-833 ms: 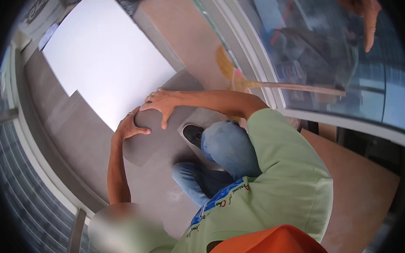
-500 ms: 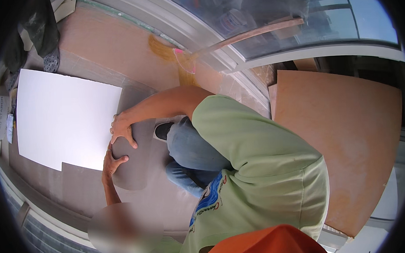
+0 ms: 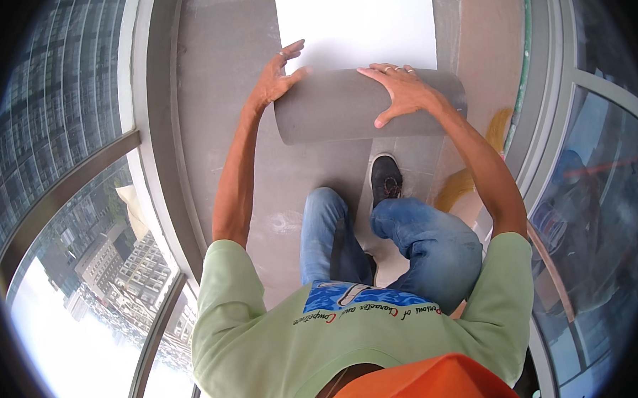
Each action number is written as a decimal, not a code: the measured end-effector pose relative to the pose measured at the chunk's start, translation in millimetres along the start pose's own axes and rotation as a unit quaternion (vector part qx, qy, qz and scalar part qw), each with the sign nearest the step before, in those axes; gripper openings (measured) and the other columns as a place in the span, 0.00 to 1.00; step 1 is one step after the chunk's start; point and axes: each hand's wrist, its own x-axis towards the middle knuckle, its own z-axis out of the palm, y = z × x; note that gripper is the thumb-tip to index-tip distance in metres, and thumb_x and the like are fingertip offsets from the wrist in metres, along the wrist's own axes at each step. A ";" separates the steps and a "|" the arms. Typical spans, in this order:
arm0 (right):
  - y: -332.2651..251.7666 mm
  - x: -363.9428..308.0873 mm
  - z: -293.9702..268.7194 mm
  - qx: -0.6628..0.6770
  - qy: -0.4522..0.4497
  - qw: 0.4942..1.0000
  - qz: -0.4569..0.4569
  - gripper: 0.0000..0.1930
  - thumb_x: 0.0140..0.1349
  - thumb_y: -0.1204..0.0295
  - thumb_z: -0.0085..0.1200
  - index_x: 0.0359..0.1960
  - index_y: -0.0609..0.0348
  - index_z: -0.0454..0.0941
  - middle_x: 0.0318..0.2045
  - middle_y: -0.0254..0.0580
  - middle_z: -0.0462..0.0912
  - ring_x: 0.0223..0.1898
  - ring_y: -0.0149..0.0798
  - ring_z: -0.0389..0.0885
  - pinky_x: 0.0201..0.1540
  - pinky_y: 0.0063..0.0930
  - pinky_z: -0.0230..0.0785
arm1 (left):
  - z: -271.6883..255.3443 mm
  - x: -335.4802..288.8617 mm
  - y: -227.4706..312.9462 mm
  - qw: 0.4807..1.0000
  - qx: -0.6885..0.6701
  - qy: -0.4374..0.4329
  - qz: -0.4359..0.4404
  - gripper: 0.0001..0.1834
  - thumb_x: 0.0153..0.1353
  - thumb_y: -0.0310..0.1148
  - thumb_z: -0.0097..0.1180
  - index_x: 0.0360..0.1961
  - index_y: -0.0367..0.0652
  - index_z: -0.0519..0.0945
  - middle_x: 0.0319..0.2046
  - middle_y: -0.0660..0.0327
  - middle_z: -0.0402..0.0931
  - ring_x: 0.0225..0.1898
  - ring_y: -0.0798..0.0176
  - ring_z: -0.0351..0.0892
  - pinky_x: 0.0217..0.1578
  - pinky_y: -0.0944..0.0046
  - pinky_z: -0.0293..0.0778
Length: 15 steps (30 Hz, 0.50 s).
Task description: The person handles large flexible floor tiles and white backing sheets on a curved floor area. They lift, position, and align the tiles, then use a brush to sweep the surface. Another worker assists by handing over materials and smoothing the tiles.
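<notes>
A wide sheet, white on its upper face (image 3: 361, 26) and grey on its back, lies across the floor. Its near end is curled into a thick grey roll (image 3: 337, 120) in front of my knees. My left hand (image 3: 277, 78) rests at the roll's left end, fingers stretched over the white face and thumb apart. Spread across the top of the roll toward its right part is my right hand (image 3: 402, 92), with a ring on a finger. Both hands are open and press on the sheet without gripping it. The far end of the sheet is cut off by the frame.
Grey sheeting (image 3: 225, 82) covers the floor on the left, beside a window frame (image 3: 161, 135) with buildings outside. Along the right run a tan floor strip (image 3: 494, 42) and a glass door frame (image 3: 552, 82). My dark shoe (image 3: 386, 176) stands just behind the roll.
My view has turned, so the sheet now lies straight ahead instead of to the left. My hands are farther apart along the roll. The other person's legs are out of view.
</notes>
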 end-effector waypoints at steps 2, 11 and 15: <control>17.2 24.5 -21.1 0.080 -0.066 0.995 0.013 0.59 0.28 0.52 0.70 0.68 0.39 0.50 0.66 0.49 0.54 0.67 0.50 0.51 0.67 0.51 0.45 | -15.5 -50.1 -15.8 0.971 -0.195 0.140 -0.019 0.54 0.40 0.59 0.66 0.64 0.41 0.59 0.63 0.48 0.57 0.65 0.49 0.57 0.64 0.45 0.53; 4.6 78.7 -41.3 0.282 -0.210 0.936 0.000 0.58 0.27 0.55 0.69 0.66 0.60 0.55 0.61 0.49 0.64 0.63 0.45 0.60 0.65 0.34 0.49 | 104.6 -136.5 -104.9 0.976 -0.063 0.207 -0.003 0.44 0.42 0.57 0.67 0.56 0.41 0.68 0.63 0.49 0.57 0.67 0.43 0.47 0.66 0.43 0.46; 34.5 71.7 -21.0 0.253 -0.234 0.938 0.023 0.56 0.36 0.48 0.66 0.66 0.63 0.53 0.60 0.50 0.63 0.61 0.47 0.62 0.63 0.34 0.52 | 141.3 -131.5 -135.5 0.952 -0.082 0.293 0.008 0.42 0.38 0.62 0.66 0.44 0.36 0.77 0.44 0.47 0.74 0.54 0.48 0.69 0.64 0.51 0.52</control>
